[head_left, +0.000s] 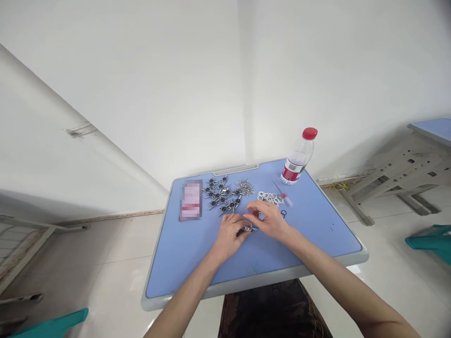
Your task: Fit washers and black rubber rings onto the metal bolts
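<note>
My left hand [230, 233] is closed on a small metal fitting [248, 228] with a dark part, held low over the blue table. Just to its right, my right hand [269, 219] has curled fingers and the thumb close to the fitting; what they pinch is too small to make out. Beyond the left hand lies a loose group of metal fittings with round black centres [222, 200]. Several screws [245, 187] are heaped beside them. Flat pale plates with holes [269, 197] lie behind my right hand, partly covered by it. Dark rings [283, 213] rest at its right.
A phone [191, 200] with a blurred screen lies on the left of the blue table [176, 263]. At the back right stands a red-capped bottle [298, 159], with a thin screwdriver [284, 196] in front of it. A white wall [197, 94] rises behind the table.
</note>
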`<state>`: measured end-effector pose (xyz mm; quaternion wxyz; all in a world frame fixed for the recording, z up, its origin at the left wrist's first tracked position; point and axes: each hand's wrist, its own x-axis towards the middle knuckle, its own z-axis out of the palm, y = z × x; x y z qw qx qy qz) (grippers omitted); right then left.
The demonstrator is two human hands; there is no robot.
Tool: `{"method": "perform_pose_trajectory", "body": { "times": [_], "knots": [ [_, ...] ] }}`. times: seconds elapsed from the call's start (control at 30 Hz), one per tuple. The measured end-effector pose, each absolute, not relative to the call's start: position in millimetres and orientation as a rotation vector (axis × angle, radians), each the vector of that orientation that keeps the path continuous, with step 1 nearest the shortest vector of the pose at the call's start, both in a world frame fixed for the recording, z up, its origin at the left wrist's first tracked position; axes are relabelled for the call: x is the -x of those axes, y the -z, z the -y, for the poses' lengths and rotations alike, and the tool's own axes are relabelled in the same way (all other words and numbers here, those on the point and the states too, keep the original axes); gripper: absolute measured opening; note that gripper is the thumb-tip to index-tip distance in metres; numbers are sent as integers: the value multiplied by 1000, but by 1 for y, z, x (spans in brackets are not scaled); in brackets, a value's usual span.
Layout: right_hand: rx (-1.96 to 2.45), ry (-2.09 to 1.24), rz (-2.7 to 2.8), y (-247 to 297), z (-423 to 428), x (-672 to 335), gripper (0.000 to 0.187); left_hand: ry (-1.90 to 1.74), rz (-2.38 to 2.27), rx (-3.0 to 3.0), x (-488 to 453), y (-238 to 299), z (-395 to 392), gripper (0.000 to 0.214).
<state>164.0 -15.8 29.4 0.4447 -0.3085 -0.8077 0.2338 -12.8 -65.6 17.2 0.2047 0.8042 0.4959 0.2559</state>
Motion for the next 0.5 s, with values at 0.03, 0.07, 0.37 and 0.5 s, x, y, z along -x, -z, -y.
{"method": "perform_pose_trajectory", "body": {
  "times": [0.03,0.07,0.37,0.5],
  "knots": [
    [783,-586,1990,-28,15,-164,14,-705,-1376,-2246,13,-17,65,11],
    [801,-602,1977,-27,14,-163,16,-698,-1368,-2248,14,-17,64,12],
    [903,-766,1824,-28,-5,-152,22,-707,-1328,-2126,22,-19,52,15],
    [871,-701,1820,-28,-7,-150,27,-699,-1322,-2120,24,-17,50,19]
  ]
}}
